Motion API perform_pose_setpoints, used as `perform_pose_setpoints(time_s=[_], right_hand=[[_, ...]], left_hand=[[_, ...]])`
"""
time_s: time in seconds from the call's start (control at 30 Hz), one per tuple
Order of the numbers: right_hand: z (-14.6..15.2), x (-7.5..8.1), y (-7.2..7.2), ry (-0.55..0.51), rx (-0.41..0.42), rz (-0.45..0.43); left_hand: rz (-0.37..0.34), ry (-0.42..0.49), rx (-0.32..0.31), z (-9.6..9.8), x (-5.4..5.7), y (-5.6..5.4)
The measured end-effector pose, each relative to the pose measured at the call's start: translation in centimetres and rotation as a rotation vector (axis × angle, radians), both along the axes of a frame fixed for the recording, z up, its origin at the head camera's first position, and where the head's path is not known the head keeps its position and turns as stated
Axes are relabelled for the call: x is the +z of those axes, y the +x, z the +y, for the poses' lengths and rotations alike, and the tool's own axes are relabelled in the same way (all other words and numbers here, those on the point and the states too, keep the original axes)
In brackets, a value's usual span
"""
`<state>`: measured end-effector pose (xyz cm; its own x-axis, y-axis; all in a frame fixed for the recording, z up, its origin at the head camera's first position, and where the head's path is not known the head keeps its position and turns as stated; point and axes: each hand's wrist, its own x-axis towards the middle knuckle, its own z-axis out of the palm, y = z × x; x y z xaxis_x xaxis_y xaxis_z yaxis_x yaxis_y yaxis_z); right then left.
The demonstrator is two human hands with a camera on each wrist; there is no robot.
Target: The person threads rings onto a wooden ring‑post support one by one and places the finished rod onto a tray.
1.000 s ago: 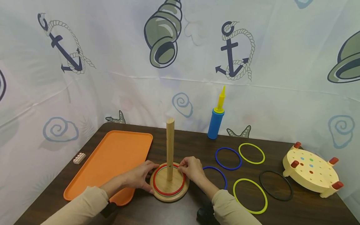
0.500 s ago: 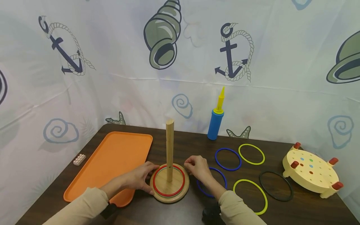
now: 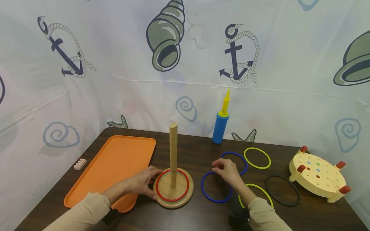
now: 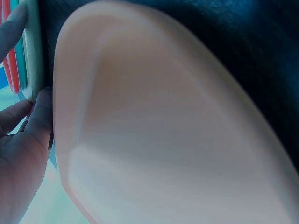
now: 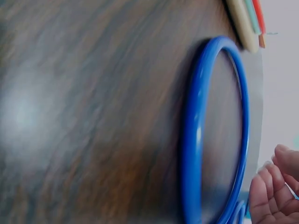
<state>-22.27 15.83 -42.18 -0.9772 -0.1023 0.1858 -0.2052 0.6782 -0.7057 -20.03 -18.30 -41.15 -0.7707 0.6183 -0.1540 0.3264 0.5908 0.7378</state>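
Observation:
A round wooden base with an upright peg, a ring-toss stand [image 3: 173, 150], stands mid-table. Around the peg's foot lie a red ring [image 3: 188, 186] and, just under it, a green ring [image 4: 19, 60]. My left hand [image 3: 141, 183] holds the stand's base at its left edge, thumb at the near side and fingers at the far side. My right hand [image 3: 228, 171] is over two blue rings, fingers loosely curled with nothing between them. In the right wrist view the nearer blue ring [image 5: 190, 154] lies flat on the table, the fingers off to its side.
An orange tray [image 3: 115, 163] lies left of the stand, a small pink block [image 3: 80, 164] beyond it. To the right are two yellow rings [image 3: 270, 162], a black ring [image 3: 297, 195] and a cream pegboard stool [image 3: 318, 175] with red-tipped legs. A blue and yellow hand pump [image 3: 220, 128] stands at the back.
My right hand has let go of the rings at the peg's foot and moved right, over the blue rings. The left hand has stayed at the base.

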Motion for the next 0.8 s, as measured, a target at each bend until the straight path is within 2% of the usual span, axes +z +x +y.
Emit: perform_pose_setpoints(time_s=[0.37, 0.8], right_hand=[[0.93, -0.46, 0.28, 0.093, -0.017, -0.018], [0.74, -0.87, 0.35, 0.178, -0.002, 0.041]], left_hand=[[0.007, -0.003, -0.001, -0.04, -0.1, -0.02], [-0.003, -0.007, 0.014, -0.17, -0.56, -0.28]])
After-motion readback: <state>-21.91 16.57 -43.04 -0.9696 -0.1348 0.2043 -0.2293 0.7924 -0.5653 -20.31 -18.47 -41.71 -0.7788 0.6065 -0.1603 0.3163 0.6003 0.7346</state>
